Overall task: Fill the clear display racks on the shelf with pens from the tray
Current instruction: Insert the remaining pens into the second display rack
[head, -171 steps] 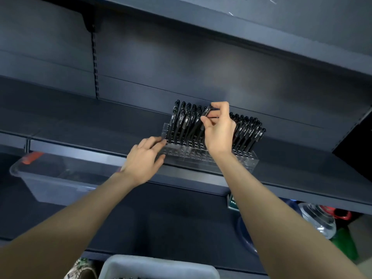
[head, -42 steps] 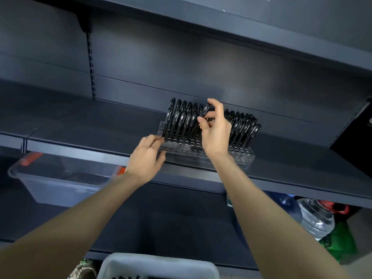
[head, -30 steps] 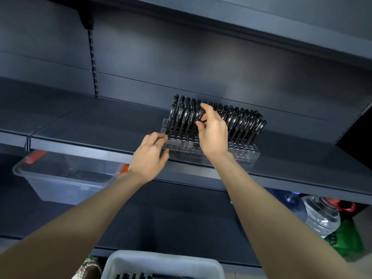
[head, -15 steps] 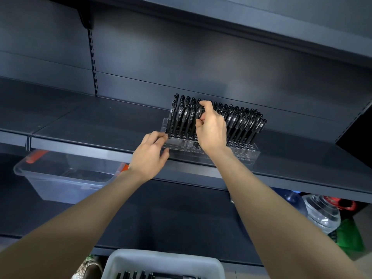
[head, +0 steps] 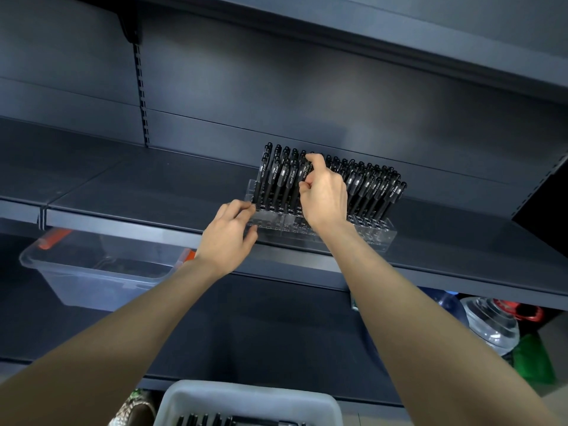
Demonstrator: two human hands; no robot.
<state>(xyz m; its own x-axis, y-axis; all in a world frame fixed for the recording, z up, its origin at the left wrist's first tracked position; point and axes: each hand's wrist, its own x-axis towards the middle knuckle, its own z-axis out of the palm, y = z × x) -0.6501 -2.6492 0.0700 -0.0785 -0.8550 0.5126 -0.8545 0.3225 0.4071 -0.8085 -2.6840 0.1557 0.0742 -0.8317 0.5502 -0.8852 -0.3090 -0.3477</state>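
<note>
Head view, black pens [head: 378, 192] printed "TEST" in white, my right grip [head: 324, 196] pinching a pen [head: 303, 174] in the clear rack [head: 375, 238], left grip [head: 226, 241] holding its end.

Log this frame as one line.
phase: racking | right hand: pinches black pen top, in clear display rack | left hand: holds rack's left end | white tray: pens remain

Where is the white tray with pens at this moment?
In the head view, the white tray is at the bottom edge, about the centre, lower than the shelf that carries the clear rack.
</note>
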